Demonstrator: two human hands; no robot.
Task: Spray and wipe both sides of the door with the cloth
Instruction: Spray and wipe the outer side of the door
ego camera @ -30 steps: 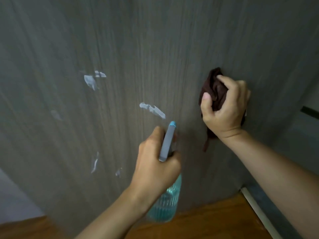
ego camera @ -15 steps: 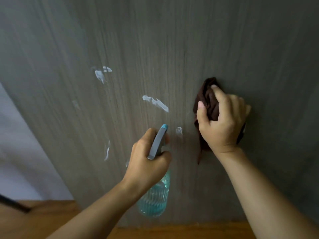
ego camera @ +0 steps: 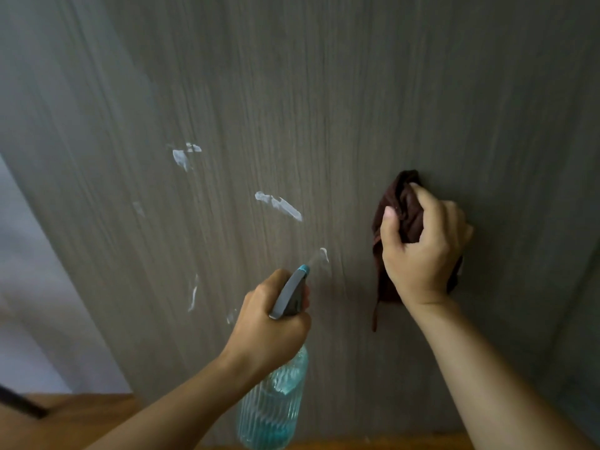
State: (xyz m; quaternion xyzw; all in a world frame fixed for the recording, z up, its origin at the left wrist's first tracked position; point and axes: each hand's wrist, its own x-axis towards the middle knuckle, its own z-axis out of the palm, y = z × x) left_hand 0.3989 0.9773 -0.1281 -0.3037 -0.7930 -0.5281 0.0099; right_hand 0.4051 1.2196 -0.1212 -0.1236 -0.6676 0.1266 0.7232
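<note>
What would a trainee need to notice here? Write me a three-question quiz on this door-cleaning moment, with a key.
1. True or false: the left hand holds the spray bottle with its nozzle aimed at the door.
2. Which hand holds the cloth? A) left B) right C) neither
3. Fill in: the white smears lie to the ____ of the cloth in the picture.

Key
1. True; a fine jet leaves the nozzle toward the door.
2. B; the right hand presses the bunched dark brown cloth against the door.
3. Left; none of them is under the cloth.
</note>
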